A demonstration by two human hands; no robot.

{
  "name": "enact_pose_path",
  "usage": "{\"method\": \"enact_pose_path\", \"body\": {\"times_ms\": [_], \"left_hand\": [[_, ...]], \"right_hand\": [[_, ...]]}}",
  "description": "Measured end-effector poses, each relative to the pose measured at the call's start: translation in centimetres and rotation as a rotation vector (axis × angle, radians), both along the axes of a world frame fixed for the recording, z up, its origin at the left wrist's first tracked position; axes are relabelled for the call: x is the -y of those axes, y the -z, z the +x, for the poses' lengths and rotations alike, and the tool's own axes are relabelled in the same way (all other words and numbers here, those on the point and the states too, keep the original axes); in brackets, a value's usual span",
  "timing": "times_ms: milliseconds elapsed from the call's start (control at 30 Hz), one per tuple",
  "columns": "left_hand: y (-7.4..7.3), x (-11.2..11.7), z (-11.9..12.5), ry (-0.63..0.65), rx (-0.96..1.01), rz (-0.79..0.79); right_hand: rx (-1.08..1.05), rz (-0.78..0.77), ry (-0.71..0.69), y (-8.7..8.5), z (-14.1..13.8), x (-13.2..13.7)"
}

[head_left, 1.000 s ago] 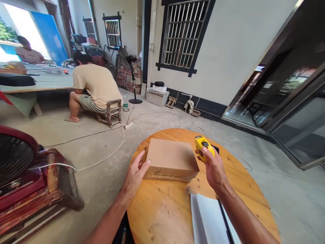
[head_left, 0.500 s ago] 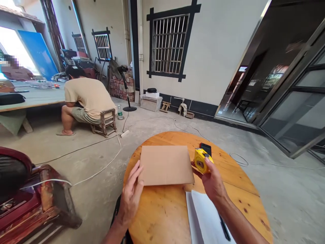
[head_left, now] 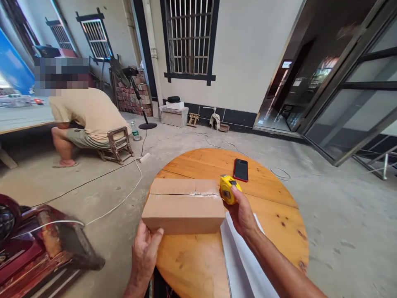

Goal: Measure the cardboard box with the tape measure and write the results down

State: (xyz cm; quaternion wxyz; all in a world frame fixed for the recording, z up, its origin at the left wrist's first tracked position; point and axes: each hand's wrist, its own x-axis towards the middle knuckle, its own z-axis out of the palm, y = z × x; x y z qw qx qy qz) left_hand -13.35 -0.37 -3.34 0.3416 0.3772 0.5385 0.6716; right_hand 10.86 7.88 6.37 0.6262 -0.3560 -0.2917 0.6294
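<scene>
A closed brown cardboard box (head_left: 182, 207) sits on the round wooden table (head_left: 198, 256), its taped top seam and front side showing. My left hand (head_left: 145, 250) grips its lower left front corner, thumb on the front side and some fingers hidden beside the box. In my right hand (head_left: 243, 209) is a yellow tape measure (head_left: 228, 189), held close to the box's right end. I see no blade drawn out. White paper sheets (head_left: 240, 256) lie under my right forearm. Behind the tape measure rests a dark phone (head_left: 240, 169) with a red edge.
At the left, a person (head_left: 89, 111) sits bent over on a small wooden chair (head_left: 119, 145) beside another table (head_left: 25, 118). Cables (head_left: 141, 178) run across the concrete floor. A dark red machine (head_left: 21, 240) stands at lower left. A standing fan (head_left: 133, 82) is farther back.
The box has turned from showing one broad plain face to showing its taped seam and front side. My left hand has shifted to its lower corner. The whole view has shifted too.
</scene>
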Motion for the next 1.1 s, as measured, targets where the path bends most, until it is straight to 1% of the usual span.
{"method": "enact_pose_path", "body": {"times_ms": [67, 133, 233, 300, 333, 400, 433, 467, 500, 533, 567, 600, 667, 733, 800, 900, 967, 1000, 1033, 1067, 1100], "left_hand": [[-0.4, -0.2, -0.1, -0.002, 0.000, -0.005], [-0.6, -0.5, 0.0, 0.003, 0.002, -0.015], [-1.0, -0.9, 0.4, 0.035, 0.012, -0.021], [-1.7, -0.9, 0.5, 0.031, -0.004, -0.021], [-2.2, -0.6, 0.4, -0.011, -0.036, -0.019], [-3.7, 0.6, 0.2, -0.163, -0.147, -0.011], [-4.6, 1.5, 0.2, -0.252, -0.223, 0.001], [-5.6, 2.4, 0.3, -0.293, -0.290, 0.004], [-6.7, 3.4, 0.5, -0.291, -0.374, -0.005], [-7.8, 4.3, 0.8, -0.254, -0.454, 0.004], [-8.8, 5.1, 1.2, -0.220, -0.548, 0.055], [-9.7, 5.6, 1.6, -0.230, -0.644, 0.129], [-10.7, 6.0, 2.3, -0.261, -0.819, 0.286], [-10.7, 5.8, 2.8, -0.231, -0.952, 0.332], [-9.9, 5.6, 3.0, -0.164, -1.000, 0.270], [-8.4, 5.3, 3.3, -0.130, -0.962, 0.177], [-8.0, 5.0, 3.4, -0.127, -0.908, 0.154], [-8.0, 4.7, 3.4, -0.124, -0.876, 0.145], [-8.1, 4.3, 3.3, -0.127, -0.843, 0.132], [-8.4, 3.8, 3.1, -0.131, -0.812, 0.116], [-8.6, 3.2, 2.8, -0.135, -0.790, 0.099]], "right_hand": [[0.034, 0.036, -0.043, 0.0, -0.3, -0.3], [0.053, 0.044, -0.053, -0.2, -0.2, -0.4], [0.068, 0.032, -0.041, -0.8, 0.8, 0.2], [0.101, 0.034, -0.027, -1.6, 1.9, 1.1], [0.129, 0.044, -0.026, -2.0, 2.6, 1.8], [0.201, 0.089, -0.067, -3.0, 3.9, 3.6], [0.240, 0.119, -0.118, -3.4, 4.5, 4.6], [0.287, 0.144, -0.190, -3.8, 5.0, 5.6], [0.338, 0.161, -0.265, -4.2, 5.3, 6.5], [0.390, 0.165, -0.345, -4.6, 5.5, 7.4], [0.444, 0.155, -0.428, -4.9, 5.5, 8.2], [0.494, 0.130, -0.508, -5.2, 5.4, 8.9], [0.566, 0.070, -0.656, -5.5, 4.8, 9.9], [0.600, 0.035, -0.742, -5.5, 3.9, 10.5], [0.595, 0.028, -0.749, -5.1, 3.2, 10.8], [0.594, 0.029, -0.721, -4.0, 2.9, 11.2], [0.583, 0.040, -0.707, -3.5, 3.3, 11.3], [0.562, 0.054, -0.684, -3.5, 3.7, 11.2], [0.528, 0.077, -0.629, -3.5, 4.2, 11.0], [0.484, 0.105, -0.532, -3.7, 4.6, 10.6], [0.437, 0.131, -0.404, -3.9, 5.1, 10.0]]}}
